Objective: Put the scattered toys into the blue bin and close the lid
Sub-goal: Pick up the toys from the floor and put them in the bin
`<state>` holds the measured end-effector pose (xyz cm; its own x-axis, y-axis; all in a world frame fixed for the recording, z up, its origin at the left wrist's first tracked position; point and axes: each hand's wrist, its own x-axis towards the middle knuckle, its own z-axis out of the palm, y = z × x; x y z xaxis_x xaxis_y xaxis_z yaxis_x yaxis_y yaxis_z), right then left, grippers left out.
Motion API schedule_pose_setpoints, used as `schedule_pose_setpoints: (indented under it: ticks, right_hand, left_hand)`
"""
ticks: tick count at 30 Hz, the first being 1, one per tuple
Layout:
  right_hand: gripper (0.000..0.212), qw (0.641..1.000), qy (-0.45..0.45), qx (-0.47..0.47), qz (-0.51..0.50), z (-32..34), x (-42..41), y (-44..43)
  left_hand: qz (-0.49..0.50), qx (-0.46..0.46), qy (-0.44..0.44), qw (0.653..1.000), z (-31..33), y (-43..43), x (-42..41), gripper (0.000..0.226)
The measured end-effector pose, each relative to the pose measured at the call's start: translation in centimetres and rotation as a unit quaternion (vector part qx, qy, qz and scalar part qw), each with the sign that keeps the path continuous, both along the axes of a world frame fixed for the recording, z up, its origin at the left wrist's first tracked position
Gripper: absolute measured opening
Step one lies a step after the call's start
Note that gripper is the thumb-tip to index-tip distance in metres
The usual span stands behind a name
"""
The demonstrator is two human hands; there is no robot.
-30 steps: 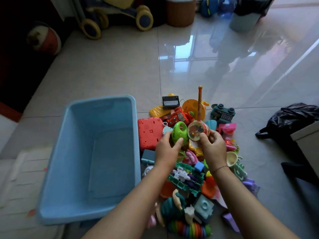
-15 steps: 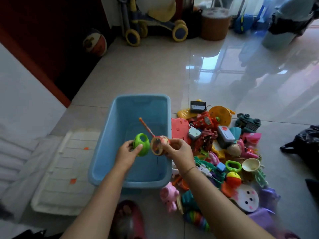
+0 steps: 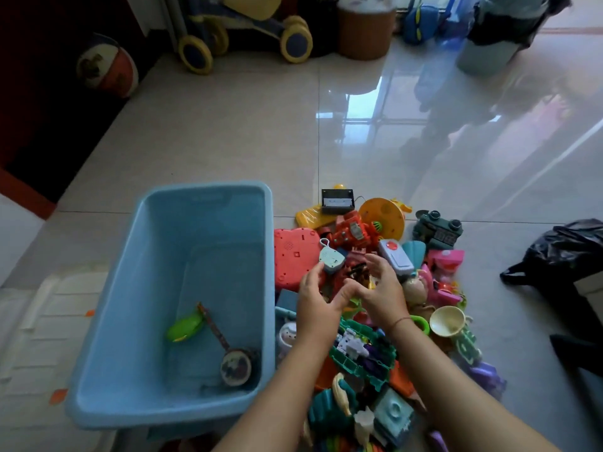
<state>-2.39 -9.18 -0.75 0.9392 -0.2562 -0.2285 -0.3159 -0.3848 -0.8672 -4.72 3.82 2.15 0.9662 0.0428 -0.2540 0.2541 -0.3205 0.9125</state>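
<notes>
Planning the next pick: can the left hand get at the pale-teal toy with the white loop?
Probably yes: the open left hand hovers right beside the pale-teal toy, which nothing covers; the right hand is off to its side.

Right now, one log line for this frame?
left hand: open, above toy pile | right hand: open, above pile | blue bin: open top, holds green toy, stick drum

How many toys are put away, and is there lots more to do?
Just started. Two toys lie in the blue bin: a green toy and a little drum on a stick. The left hand and right hand reach open over the toy pile, holding nothing yet. Nearly the whole pile beside the bin is left, and the bin has no lid on.
</notes>
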Motion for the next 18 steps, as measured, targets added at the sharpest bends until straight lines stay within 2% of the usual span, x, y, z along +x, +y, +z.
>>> schedule_pose_setpoints:
  ticks: [3, 5, 11, 14, 18]
  right_hand:
    - [0.067, 0.999, 0.029, -0.042, 0.003, -2.9, 1.4, -1.2]
    - [0.068, 0.998, 0.049, -0.037, -0.002, -4.6, 2.0, -1.4]
    - [0.05, 0.999, 0.043, 0.002, -0.03, -7.4, 3.8, -1.3]
    - [0.031, 0.999, 0.043, 0.023, -0.018, -7.9, 4.4, -1.4]
    - [0.015, 0.991, 0.065, 0.101, -0.057, -8.2, 4.3, -1.6]
  left_hand:
    - [0.035, 0.047, 0.058, 0.997, -3.9, -1.1, 2.2, 0.076]
    - [0.058, 0.063, 0.08, 0.993, -6.1, -1.5, 3.8, 0.075]
    - [0.032, 0.102, 0.076, 0.991, -9.3, -1.9, 9.6, 0.074]
    - [-0.02, 0.125, 0.071, 0.989, -10.0, -1.8, 11.8, 0.069]
    - [-0.053, 0.177, 0.075, 0.98, -10.5, -1.9, 12.5, 0.067]
